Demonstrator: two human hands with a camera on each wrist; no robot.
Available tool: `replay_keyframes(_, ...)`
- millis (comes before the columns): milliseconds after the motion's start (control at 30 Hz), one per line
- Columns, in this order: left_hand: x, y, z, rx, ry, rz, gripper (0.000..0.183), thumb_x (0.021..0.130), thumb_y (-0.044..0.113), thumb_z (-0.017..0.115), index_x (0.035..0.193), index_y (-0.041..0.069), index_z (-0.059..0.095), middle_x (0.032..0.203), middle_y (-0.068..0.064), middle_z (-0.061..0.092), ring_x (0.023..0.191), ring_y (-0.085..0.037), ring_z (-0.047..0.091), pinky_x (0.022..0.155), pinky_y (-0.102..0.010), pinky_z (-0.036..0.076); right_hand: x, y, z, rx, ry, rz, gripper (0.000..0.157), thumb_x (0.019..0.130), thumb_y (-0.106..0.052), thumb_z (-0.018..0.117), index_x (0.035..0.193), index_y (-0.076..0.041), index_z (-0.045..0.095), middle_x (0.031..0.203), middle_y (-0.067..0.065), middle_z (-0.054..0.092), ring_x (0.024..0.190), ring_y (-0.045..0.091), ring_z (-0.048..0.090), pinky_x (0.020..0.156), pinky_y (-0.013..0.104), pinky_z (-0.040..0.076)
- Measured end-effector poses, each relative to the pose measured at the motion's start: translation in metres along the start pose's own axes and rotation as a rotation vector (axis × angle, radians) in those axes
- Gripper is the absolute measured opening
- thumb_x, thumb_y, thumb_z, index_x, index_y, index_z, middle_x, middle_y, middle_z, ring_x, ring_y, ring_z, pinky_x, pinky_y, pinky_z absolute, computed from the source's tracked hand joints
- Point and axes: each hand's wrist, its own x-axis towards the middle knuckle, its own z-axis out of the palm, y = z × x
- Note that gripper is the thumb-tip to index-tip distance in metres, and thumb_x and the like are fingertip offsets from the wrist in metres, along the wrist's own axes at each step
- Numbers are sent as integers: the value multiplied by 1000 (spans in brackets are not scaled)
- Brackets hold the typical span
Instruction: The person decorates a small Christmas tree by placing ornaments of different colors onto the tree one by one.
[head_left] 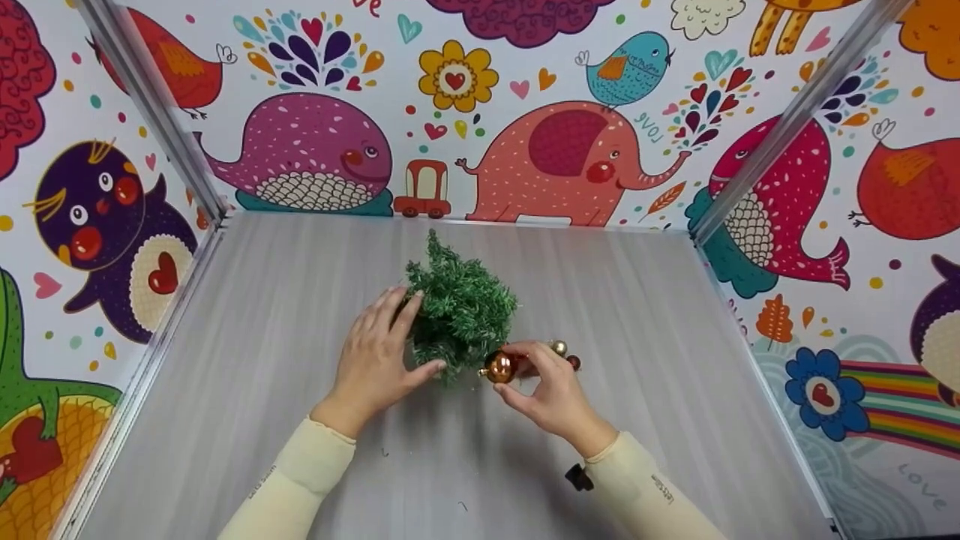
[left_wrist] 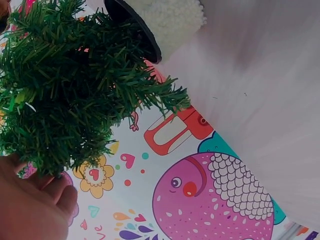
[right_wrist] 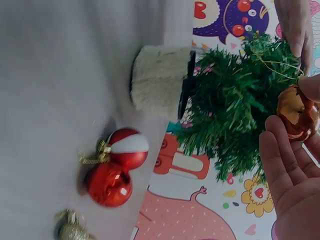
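Observation:
A small artificial Christmas tree (head_left: 466, 304) stands on the table; its whitish pot (right_wrist: 159, 79) shows in both wrist views. My left hand (head_left: 373, 358) touches the branches on the left side, fingers spread and thumb apart. In the left wrist view its fingers (left_wrist: 66, 199) lie against the foliage. At the lower right of the tree, my right hand (head_left: 553, 391) pinches a shiny copper Christmas bauble (head_left: 501, 367) between thumb and fingers. A thin gold hanging loop (right_wrist: 272, 64) trails from the bauble's cap towards the branches; whether it touches them I cannot tell.
Beyond the right hand lie more baubles: a red-and-white striped one (right_wrist: 131, 149), a plain red one (right_wrist: 111, 185) and a glittery gold one (right_wrist: 73, 231). Printed panels (head_left: 510, 90) in metal frames border the grey table (head_left: 300, 262) at back and sides.

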Motion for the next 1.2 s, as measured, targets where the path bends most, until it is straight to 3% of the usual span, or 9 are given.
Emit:
replay_keyframes(233, -1, 0, 1, 11, 47, 32, 104, 79, 63, 72, 158, 13, 27, 161, -14, 24, 147, -34, 23, 116, -50, 22, 9, -13, 10, 109, 30, 62, 51, 80, -13, 84, 126, -10, 61, 105, 0, 64, 83, 13, 66, 67, 38, 60)
replay_keyframes(433, -4, -1, 3, 32, 97, 72, 105, 78, 63, 72, 157, 10, 28, 161, -16, 24, 146, -33, 24, 116, -50, 23, 21, -39, 11, 188, 66, 88, 52, 74, 3, 84, 120, 4, 60, 102, 13, 64, 78, 21, 68, 66, 45, 59)
replay_keyframes(633, -6, -1, 4, -20, 288, 194, 86, 75, 51, 79, 141, 5, 48, 148, -17, 44, 137, -34, 40, 110, -49, 34, 28, -52, 9, 245, 67, 112, 50, 74, 5, 83, 118, 9, 59, 104, 17, 64, 79, 24, 68, 68, 48, 59)
replay_keyframes(767, -5, 4, 4, -69, 412, 317, 48, 77, 38, 78, 110, 5, 66, 115, -12, 62, 107, -31, 60, 91, -45, 48, 29, -53, 11, 270, 70, 118, 50, 74, 4, 83, 117, 8, 60, 104, 17, 65, 79, 24, 69, 67, 47, 59)
replay_keyframes(867, -5, 9, 5, -131, 406, 371, 28, 81, 33, 78, 92, 9, 72, 93, -5, 63, 87, -26, 62, 80, -43, 51, 29, -53, 12, 284, 60, 114, 50, 73, 4, 83, 117, 8, 60, 105, 17, 65, 78, 23, 69, 67, 45, 59)
replay_keyframes(933, -5, 12, 6, -185, 359, 374, 24, 82, 34, 79, 88, 11, 74, 88, -2, 63, 83, -23, 61, 79, -43, 51, 30, -54, 13, 296, 52, 111, 50, 73, 4, 83, 117, 9, 60, 104, 17, 66, 78, 24, 69, 67, 44, 59)
replay_keyframes(1067, -7, 17, 8, -253, 291, 330, 23, 81, 36, 82, 86, 14, 76, 84, 2, 63, 82, -19, 60, 79, -41, 50, 31, -54, 15, 319, 36, 109, 49, 74, 3, 82, 117, 9, 60, 102, 17, 67, 77, 25, 69, 67, 42, 60)
replay_keyframes(1200, -7, 19, 11, -287, 272, 293, 16, 80, 28, 83, 81, 15, 76, 82, 4, 63, 81, -18, 60, 79, -39, 49, 31, -53, 16, 321, 31, 110, 48, 75, 1, 82, 117, 8, 60, 100, 16, 67, 77, 25, 69, 66, 41, 60)
